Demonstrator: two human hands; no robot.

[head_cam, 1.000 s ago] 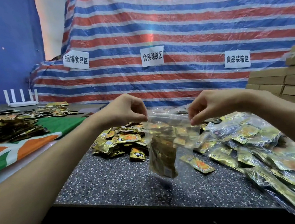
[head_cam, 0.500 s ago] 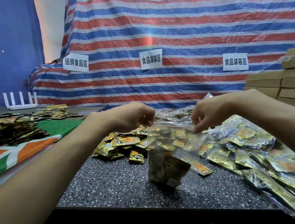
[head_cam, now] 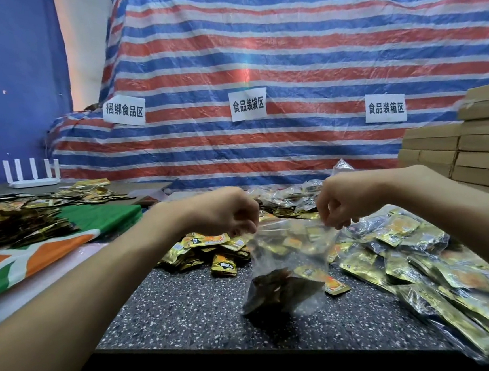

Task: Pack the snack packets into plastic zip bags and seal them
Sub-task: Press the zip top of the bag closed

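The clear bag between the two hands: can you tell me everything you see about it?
The zip bag is thin, clear, crinkled plastic, held upright by its top edge: the left hand pinches one top corner, the right hand the other. A dark clump of snack packets sags in its bottom; the upper part looks empty. Whether the zip is closed, or the bottom touches the speckled table, I cannot tell.
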